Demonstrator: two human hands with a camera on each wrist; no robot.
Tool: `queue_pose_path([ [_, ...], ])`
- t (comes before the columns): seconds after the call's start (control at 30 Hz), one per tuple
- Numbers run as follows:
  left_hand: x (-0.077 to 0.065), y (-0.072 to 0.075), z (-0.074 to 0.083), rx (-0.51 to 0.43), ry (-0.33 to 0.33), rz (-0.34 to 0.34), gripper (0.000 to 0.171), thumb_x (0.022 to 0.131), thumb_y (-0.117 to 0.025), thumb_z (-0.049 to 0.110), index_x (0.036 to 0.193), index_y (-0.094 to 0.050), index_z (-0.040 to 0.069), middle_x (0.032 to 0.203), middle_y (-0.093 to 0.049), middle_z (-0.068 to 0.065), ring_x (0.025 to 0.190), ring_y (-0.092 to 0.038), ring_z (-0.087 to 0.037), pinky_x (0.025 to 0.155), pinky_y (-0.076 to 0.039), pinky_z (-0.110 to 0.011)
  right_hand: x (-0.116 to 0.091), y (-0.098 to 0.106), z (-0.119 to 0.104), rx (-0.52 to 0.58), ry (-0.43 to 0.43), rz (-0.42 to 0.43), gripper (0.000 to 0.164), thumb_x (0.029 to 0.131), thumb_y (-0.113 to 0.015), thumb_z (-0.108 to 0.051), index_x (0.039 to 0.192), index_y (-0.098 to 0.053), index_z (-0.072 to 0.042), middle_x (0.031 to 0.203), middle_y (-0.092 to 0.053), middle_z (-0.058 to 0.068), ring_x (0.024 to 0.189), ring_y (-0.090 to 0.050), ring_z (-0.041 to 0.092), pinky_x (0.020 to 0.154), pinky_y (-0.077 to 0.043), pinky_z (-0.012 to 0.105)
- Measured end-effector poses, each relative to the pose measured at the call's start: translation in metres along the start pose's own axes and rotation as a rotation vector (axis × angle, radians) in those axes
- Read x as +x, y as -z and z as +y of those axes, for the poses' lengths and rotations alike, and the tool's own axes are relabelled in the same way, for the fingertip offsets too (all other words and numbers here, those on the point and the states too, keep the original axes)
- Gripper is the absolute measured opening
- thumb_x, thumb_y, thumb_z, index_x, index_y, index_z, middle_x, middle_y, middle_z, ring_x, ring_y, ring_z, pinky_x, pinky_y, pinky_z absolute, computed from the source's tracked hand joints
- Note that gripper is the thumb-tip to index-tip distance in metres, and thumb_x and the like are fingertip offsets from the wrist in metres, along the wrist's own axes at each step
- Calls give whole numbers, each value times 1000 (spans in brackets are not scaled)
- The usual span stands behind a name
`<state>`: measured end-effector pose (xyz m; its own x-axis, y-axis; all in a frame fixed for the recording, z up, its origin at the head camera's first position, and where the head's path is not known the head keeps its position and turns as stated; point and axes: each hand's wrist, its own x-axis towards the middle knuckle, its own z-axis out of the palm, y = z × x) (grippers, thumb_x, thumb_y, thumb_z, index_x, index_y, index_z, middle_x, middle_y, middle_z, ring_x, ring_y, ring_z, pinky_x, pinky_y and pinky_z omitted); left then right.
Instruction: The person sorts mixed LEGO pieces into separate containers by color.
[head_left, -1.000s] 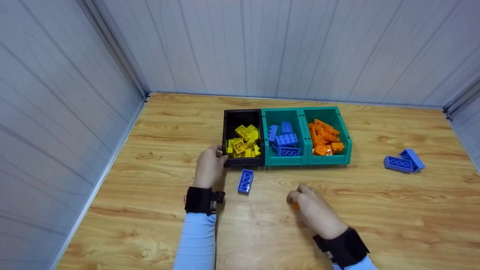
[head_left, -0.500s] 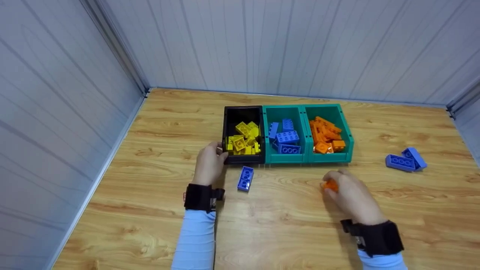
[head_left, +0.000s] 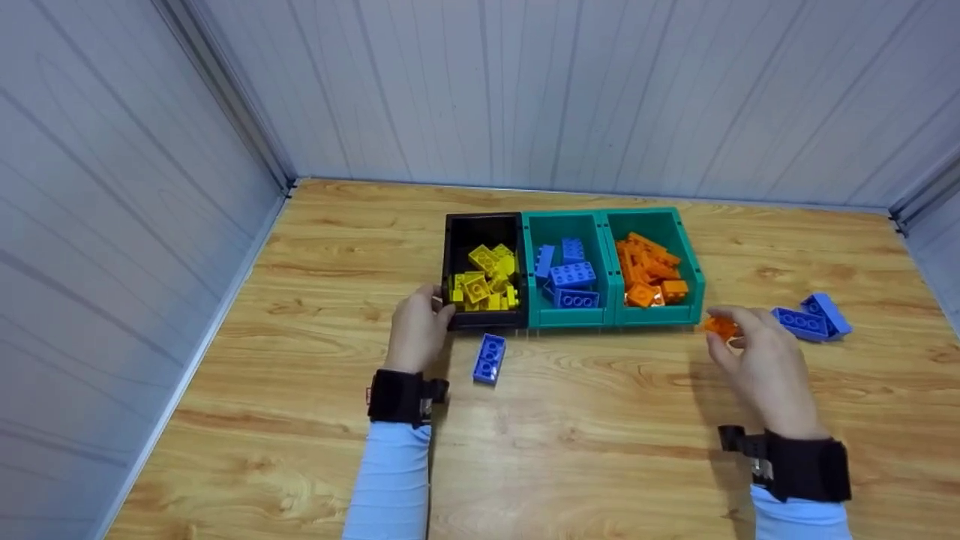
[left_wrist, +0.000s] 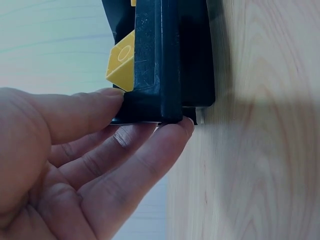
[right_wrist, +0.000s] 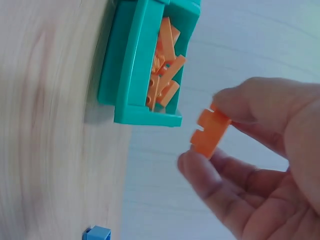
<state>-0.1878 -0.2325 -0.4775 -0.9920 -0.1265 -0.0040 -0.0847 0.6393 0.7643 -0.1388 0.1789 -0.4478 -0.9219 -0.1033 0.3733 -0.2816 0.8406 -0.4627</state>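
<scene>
An orange toy building brick (right_wrist: 210, 132) is pinched between thumb and fingers of my right hand (head_left: 769, 364), just right of the green bin of orange bricks (head_left: 656, 317). In the right wrist view its studs face that bin. My left hand (head_left: 416, 330) grips the front left corner of the black bin (head_left: 487, 320), the thumb at its upper edge and fingers against its side. Yellow bricks (head_left: 487, 281) lie inside the black bin. The middle green bin (head_left: 570, 319) holds blue bricks (head_left: 572, 275).
One blue brick (head_left: 490, 358) lies on the wooden table (head_left: 540, 465) in front of the black bin. Two more blue bricks (head_left: 802, 322) lie together beyond my right hand. Pale panels (head_left: 525, 97) wall the table at the back and sides.
My right hand has moved right and away from me across the table, carrying the orange brick up beside the right green bin. The left hand stays at the black bin's corner.
</scene>
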Motion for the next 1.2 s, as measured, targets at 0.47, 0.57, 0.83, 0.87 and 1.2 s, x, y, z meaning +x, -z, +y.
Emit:
queue_pose_path([
  [0.47,-1,-3,3,9,-30,0,22,96,-65,9,115,-65,-1,92,-69,-11,83,-65,-24,74,-53,-38,44,6,4,22,-17,-26,33,94,-66,-5,126,-63,2,115,-59,28,88,-63,41,73,-50,54],
  [0.57,-1,-4,6,1,-12,-5,20,96,-66,9,114,-66,1,90,-68,-9,79,-64,-22,71,-53,-36,70,5,2,20,-28,-135,35,97,-62,-8,131,-60,1,120,-56,29,93,-61,43,76,-50,56],
  [0.83,-2,-5,6,-3,9,-7,19,95,-66,8,113,-66,1,86,-67,-7,73,-63,-20,66,-53,-34,129,-16,-9,-19,-12,-348,37,98,-60,-10,133,-58,-2,124,-58,27,72,-57,29,57,-45,41],
  [0.87,-2,-5,6,-3,6,-5,19,95,-66,8,113,-66,1,85,-67,-7,73,-63,-20,66,-53,-34,133,-19,-10,-25,-5,-362,36,98,-61,-9,133,-58,-2,124,-58,27,67,-54,27,55,-42,39],
  [1.2,-1,-1,2,20,-12,17,21,95,-66,8,114,-66,-1,87,-68,-9,76,-64,-23,69,-53,-36,148,-27,-17,-1,-29,-452,40,100,-57,-14,138,-54,-3,140,-49,27,109,-53,42,86,-44,56],
])
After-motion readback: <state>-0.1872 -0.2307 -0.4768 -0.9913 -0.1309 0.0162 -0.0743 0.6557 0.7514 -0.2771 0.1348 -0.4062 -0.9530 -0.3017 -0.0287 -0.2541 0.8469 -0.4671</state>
